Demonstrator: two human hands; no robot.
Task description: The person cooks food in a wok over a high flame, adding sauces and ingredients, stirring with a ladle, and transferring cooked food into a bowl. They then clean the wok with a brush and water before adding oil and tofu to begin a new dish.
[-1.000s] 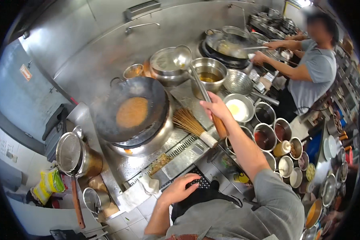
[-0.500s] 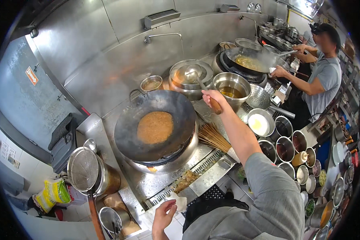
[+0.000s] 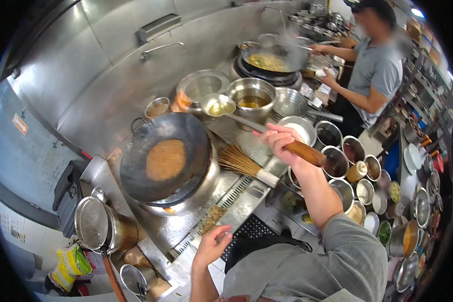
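Note:
A long ladle (image 3: 218, 105) with a wooden handle is gripped in my right hand (image 3: 283, 142). Its bowl holds a pale yellow liquid and hangs beside a steel pot of yellow oil (image 3: 251, 85), close to the far right rim of the wok. The black wok (image 3: 195, 148) rests on a round burner, and a brown, sauce-like layer (image 3: 166, 159) lies in its middle. My left hand (image 3: 212, 247) is near the counter's front edge, holding nothing, its thumb and fingers apart. Between wok and right arm lies a bamboo wok brush (image 3: 239, 160).
A round strainer (image 3: 91, 221) lies over a pot at left. Beyond the oil pot are a perforated ladle (image 3: 290, 102) and a second wok (image 3: 272, 61), where a co-worker (image 3: 377, 65) stands. Several steel containers of ingredients (image 3: 334, 162) crowd the right side. A faucet (image 3: 161, 49) sticks out from the wall.
My right hand has come back and right with the ladle; its bowl went from over the lidded pot to beside the oil pot and now holds liquid. The view has shifted right.

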